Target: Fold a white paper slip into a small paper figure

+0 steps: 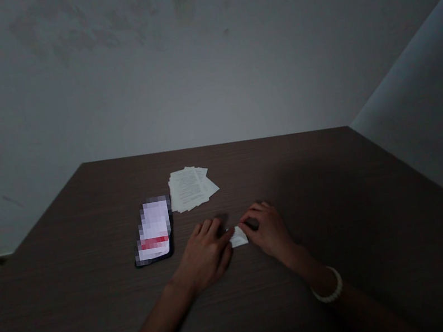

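Note:
A small white piece of paper, seemingly folded, lies on the brown table between my two hands. My left hand is at its left side, with the index finger on the top left of the paper and the thumb below, closed on that edge. On the other side, my right hand pinches the paper's upper right corner between thumb and index finger. The fingers hide part of the paper's edges. A pale beaded bracelet circles my right wrist.
A loose stack of printed white sheets lies beyond my left hand. Left of that hand rests a phone with its screen lit and blurred. The dark wooden table reaches back to a grey wall.

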A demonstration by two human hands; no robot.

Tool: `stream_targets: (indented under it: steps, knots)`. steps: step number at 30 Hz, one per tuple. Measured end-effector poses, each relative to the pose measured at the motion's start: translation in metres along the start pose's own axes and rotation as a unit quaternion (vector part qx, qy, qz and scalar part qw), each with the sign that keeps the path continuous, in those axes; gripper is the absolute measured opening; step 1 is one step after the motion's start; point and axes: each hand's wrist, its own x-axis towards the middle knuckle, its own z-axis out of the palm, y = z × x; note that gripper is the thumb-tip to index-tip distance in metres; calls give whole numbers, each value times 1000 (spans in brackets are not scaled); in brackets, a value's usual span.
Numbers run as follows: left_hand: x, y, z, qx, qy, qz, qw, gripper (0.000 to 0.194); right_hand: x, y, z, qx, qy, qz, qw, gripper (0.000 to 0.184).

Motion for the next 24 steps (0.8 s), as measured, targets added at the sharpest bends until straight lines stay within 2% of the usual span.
stream_targets:
  steps: [7,11,16,20,24]
  knots:
    - [-2,-2,-5,-10,-2,-12,1000,29,-1,0,-1,-10,-1,-11,1000,7]
    - [-2,-2,-3,-14,1,-13,1000,31,-2,2,-2,-8,-21,-79,997,5]
    - [-2,-2,-3,-18,9,-17,1000,31,-3,4,-5,-30,-69,-161,984,19]
    - [-2,-2,-4,-16,17,-19,1000,31,-5,3,-9,-42,-74,-154,984,26]
    - [-2,-2,-3,-13,20,-18,1000,30,-7,0,-12,-52,-74,-128,988,22]
